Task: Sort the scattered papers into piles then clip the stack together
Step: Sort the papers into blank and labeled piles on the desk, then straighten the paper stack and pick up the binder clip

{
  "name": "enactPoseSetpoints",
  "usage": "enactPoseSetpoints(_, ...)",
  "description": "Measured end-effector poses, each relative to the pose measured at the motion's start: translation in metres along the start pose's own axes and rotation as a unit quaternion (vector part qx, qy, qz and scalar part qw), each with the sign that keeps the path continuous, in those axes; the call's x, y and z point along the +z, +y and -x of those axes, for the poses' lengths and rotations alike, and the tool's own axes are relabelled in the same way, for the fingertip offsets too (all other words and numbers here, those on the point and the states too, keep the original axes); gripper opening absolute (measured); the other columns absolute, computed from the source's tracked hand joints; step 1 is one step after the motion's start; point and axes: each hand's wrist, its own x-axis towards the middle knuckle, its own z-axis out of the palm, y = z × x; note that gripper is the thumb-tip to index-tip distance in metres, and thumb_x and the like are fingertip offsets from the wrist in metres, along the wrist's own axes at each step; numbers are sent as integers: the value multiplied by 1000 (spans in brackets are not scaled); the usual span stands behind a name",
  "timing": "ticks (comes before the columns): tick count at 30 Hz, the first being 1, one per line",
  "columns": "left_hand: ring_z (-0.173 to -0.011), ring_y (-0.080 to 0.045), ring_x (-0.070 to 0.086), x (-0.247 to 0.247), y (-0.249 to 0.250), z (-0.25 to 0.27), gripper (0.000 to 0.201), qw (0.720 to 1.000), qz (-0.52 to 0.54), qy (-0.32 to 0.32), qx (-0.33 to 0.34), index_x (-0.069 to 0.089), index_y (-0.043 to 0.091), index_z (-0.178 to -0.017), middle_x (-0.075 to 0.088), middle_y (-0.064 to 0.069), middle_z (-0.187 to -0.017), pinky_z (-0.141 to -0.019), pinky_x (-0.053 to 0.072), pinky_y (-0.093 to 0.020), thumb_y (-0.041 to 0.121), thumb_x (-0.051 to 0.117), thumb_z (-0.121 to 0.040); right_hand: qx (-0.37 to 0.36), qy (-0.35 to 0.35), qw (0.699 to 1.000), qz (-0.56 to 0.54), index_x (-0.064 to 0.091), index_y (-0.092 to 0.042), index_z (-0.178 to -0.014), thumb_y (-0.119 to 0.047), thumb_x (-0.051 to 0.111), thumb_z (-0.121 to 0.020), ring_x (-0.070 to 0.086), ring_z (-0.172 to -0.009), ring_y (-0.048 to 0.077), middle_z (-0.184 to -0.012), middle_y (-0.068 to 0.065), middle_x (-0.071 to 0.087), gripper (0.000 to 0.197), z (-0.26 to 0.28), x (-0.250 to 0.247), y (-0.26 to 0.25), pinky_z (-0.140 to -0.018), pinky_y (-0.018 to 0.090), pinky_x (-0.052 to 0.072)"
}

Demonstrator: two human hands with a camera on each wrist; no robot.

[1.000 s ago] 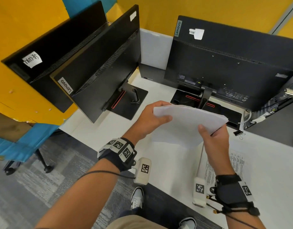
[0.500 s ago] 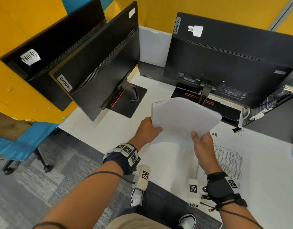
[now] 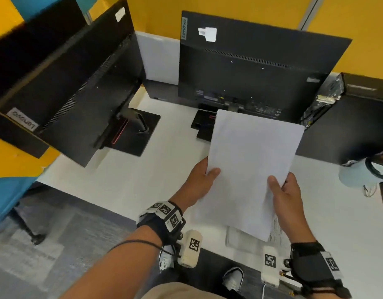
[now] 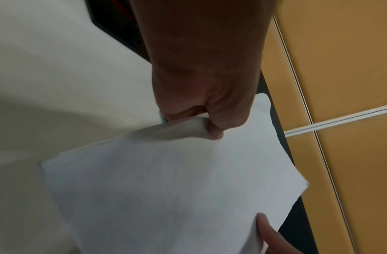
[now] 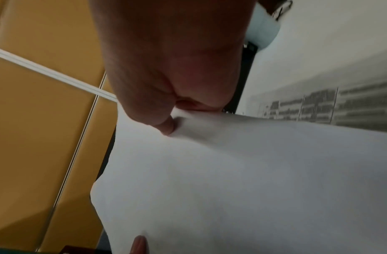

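stack: your paper stack is off the worktop, long axis pointing away from you
left hand: pinches left edge
right hand: pinches right edge, nearer printed sheet

Left hand and right hand: bare forearms, each wrist bound by a black strap bearing white square tags printed with black coded patterns. A cream, rounded camera unit with one such tag hangs under each wrist; a thin black cable loops across the left forearm. Below: tan trousers and grey-and-white shoes.
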Motion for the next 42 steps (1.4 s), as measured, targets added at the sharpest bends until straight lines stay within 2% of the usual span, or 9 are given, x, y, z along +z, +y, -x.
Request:
enactPoseSetpoints(8,-109,-23,57,98,-43,-32,22,982,-163,-47,-85,52,15,-120,58,0,-115,-97,49,-37,21,61,-101,82,42,993,71,54,-13,-128,-19,58,-105,57,-103,23,-114,4,61,24,-46,-73,71,-74,27,45)
enactPoseSetpoints(11,-120,-37,46,128,-72,-37,47,925,-341,-65,-156,46,11,-132,41,-13,-131,-108,44,-47,26,65,-92,143,17,975,167,50,-8,-142,-32,68,-92,57,-122,36,-136,17,57,58,-57,-75,115,-101,46,51)
enactPoseSetpoints(13,-127,-41,42,144,-83,-37,63,912,-373,-49,-166,40,9,-141,35,-18,-140,-112,39,-47,29,69,-89,167,-6,956,240,35,-6,-158,-30,75,-93,39,-144,44,-155,23,39,80,-55,-72,133,-120,52,35)
enactPoseSetpoints(18,-128,-36,53,159,-88,-36,88,955,-225,70,-178,31,7,-149,51,-15,-140,-108,48,-46,33,80,-80,132,-27,943,303,30,0,-157,-18,77,-93,28,-146,43,-158,24,27,82,-41,-61,158,-119,49,31)
enactPoseSetpoints(21,-109,-30,65,153,-86,-41,78,957,-117,118,-237,41,8,-136,62,-9,-121,-84,58,-36,26,86,-74,125,-22,947,294,32,0,-157,-18,79,-91,30,-144,44,-157,23,28,82,-40,-60,162,-118,51,35)
enactPoseSetpoints(25,-105,-36,68,148,-82,-49,55,960,-43,66,-269,64,2,-112,70,-11,-107,-87,60,-41,17,93,-68,122,-32,953,274,31,-5,-158,-18,80,-90,29,-145,41,-155,20,28,85,-41,-62,163,-118,51,33)
enactPoseSetpoints(31,-122,-34,50,158,-75,-50,85,939,-199,50,-275,44,9,-136,34,-12,-138,-96,51,-39,35,91,-69,122,-29,958,257,37,-11,-151,-15,80,-89,32,-140,40,-150,18,31,76,-43,-64,170,-115,53,34)
enactPoseSetpoints(37,-99,-35,74,152,-84,-51,79,963,23,60,-260,71,-2,-114,76,-16,-110,-91,62,-51,23,98,-45,119,-42,955,267,26,-12,-163,-17,79,-92,28,-143,39,-156,17,27,88,-43,-65,175,-119,52,31)
enactPoseSetpoints(42,-102,-35,75,133,-73,-37,43,978,61,-13,-201,76,4,-113,79,-15,-109,-90,62,-51,3,91,-73,119,-33,966,229,49,-21,-150,-28,88,-79,40,-140,38,-148,10,38,82,-51,-74,186,-117,54,41)
